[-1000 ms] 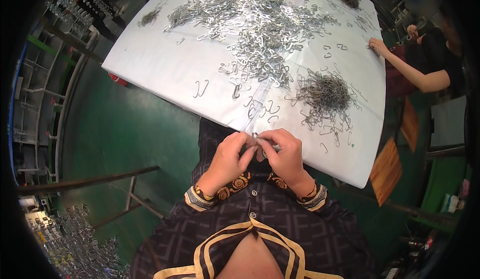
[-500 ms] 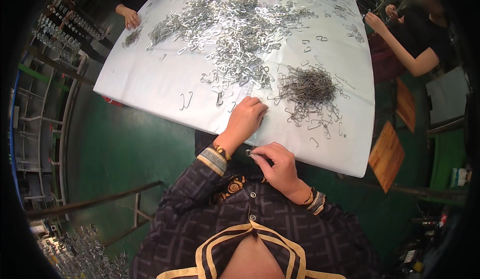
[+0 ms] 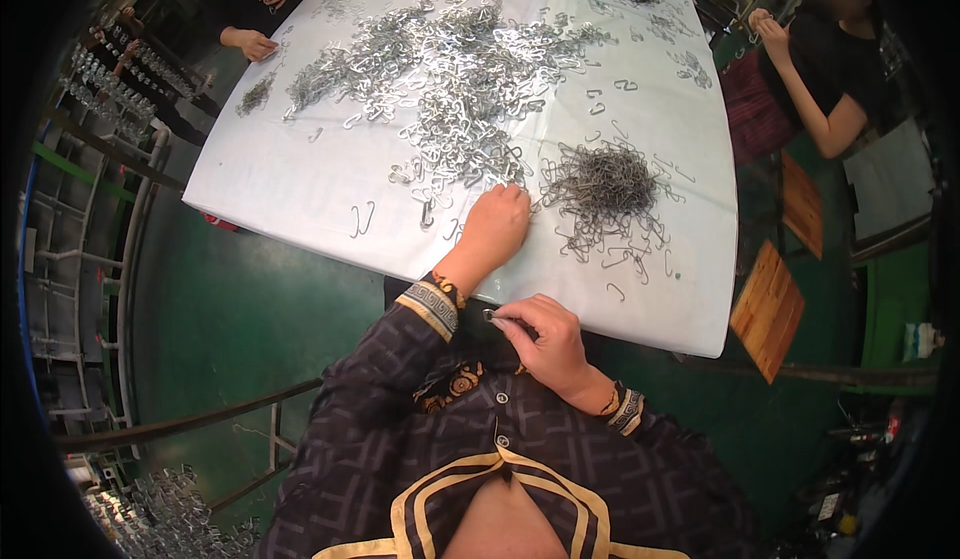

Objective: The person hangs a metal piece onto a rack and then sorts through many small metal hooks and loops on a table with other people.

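Note:
My left hand [image 3: 495, 227] reaches over the table to the near tip of a heap of shiny metal links [image 3: 455, 124]. Its fingers curl down there, and the back of the hand hides the fingertips and anything between them. Just off the table's near edge, my right hand [image 3: 548, 344] pinches a small metal link [image 3: 489, 315] between thumb and fingers; its finer shape is too small to tell. Right of my left hand lies a tangled pile of thin, bent wire hooks [image 3: 605, 184]. Two loose wire hooks [image 3: 362, 219] rest to the left.
The white-covered table [image 3: 290, 204] spreads out ahead. At the far left a co-worker's hand [image 3: 250, 45] touches the tabletop; another person [image 3: 830, 79] at the right holds something small. Wooden stools [image 3: 768, 311] stand at the right, a metal rail [image 3: 190, 417] at the lower left.
My left hand has moved slightly forward to the heap's edge. The right hand still pinches the metal link, a little further left. The right-hand co-worker's hands have come together.

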Tool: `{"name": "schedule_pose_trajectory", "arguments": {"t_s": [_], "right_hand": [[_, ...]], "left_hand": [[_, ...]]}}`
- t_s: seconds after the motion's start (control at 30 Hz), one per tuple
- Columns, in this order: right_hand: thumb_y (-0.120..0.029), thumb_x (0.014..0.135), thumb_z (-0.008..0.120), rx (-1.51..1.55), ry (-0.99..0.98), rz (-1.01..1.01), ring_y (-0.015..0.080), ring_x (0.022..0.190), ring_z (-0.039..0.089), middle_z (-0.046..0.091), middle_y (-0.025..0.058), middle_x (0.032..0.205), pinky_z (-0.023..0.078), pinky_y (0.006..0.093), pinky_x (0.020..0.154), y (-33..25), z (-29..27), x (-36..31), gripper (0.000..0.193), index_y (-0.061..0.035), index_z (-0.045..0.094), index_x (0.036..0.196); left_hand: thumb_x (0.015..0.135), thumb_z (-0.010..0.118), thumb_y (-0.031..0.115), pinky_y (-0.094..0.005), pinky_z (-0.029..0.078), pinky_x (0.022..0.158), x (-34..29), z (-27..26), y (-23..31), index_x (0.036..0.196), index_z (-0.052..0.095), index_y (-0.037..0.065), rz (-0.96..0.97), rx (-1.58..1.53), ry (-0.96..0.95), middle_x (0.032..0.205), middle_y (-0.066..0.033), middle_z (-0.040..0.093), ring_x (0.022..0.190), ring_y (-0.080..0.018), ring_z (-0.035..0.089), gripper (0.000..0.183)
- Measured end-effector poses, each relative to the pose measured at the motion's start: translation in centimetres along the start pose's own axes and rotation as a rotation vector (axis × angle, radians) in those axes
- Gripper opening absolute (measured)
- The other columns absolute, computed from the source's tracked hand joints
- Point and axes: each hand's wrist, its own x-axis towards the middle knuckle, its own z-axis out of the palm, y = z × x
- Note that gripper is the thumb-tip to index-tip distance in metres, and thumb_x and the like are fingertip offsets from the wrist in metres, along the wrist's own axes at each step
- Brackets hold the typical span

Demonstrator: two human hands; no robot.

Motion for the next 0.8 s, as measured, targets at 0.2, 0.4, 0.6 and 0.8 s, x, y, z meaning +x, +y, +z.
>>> {"name": "schedule_pose_trajectory", "arguments": {"t_s": [0.2, 0.4, 0.6, 0.8], "right_hand": [[0.001, 0.077, 0.071, 0.021, 0.001, 0.050, 0.0300, 0.073, 0.062, 0.067, 0.0120, 0.081, 0.049, 0.0367, 0.067, 0.5, 0.6, -0.1, 0.009, -0.0004, 0.067, 0.085], [0.000, 0.077, 0.071, 0.054, -0.002, 0.100, 0.0294, 0.073, 0.063, 0.068, 0.0119, 0.081, 0.049, 0.0362, 0.067, 0.7, 1.2, -0.1, 0.010, -0.0004, 0.068, 0.086], [0.003, 0.082, 0.068, 0.023, 0.015, 0.070, 0.0157, 0.060, 0.065, 0.065, 0.0087, 0.072, 0.049, 0.0260, 0.056, 1.3, 1.4, -0.2, 0.007, 0.0009, 0.068, 0.089], [0.000, 0.079, 0.070, 0.061, -0.012, 0.144, 0.0274, 0.071, 0.062, 0.068, 0.0115, 0.080, 0.049, 0.0344, 0.063, 1.0, 1.8, -0.3, 0.009, -0.0007, 0.068, 0.087]], "left_hand": [[0.083, 0.062, 0.006, -0.0356, 0.049, 0.064, -1.1, -3.0, -1.0, 0.088, 0.063, -0.003, -0.394, -0.571, -0.184, 0.077, -0.0134, 0.066, 0.069, -0.0240, 0.064, 0.010], [0.090, 0.065, 0.014, -0.0227, 0.042, 0.055, -2.1, -4.7, -1.3, 0.091, 0.064, -0.002, -0.634, -1.054, -0.248, 0.074, -0.0041, 0.066, 0.062, -0.0066, 0.055, 0.016], [0.089, 0.065, 0.014, -0.0222, 0.044, 0.055, -3.9, -6.7, -0.9, 0.091, 0.065, -0.001, -0.675, -1.139, -0.217, 0.075, -0.0034, 0.067, 0.063, -0.0069, 0.057, 0.016], [0.082, 0.067, 0.015, -0.0314, 0.050, 0.060, -4.6, -4.6, -1.6, 0.084, 0.067, -0.002, -0.677, -0.787, -0.121, 0.069, -0.0100, 0.067, 0.062, -0.0156, 0.062, 0.018]]}}
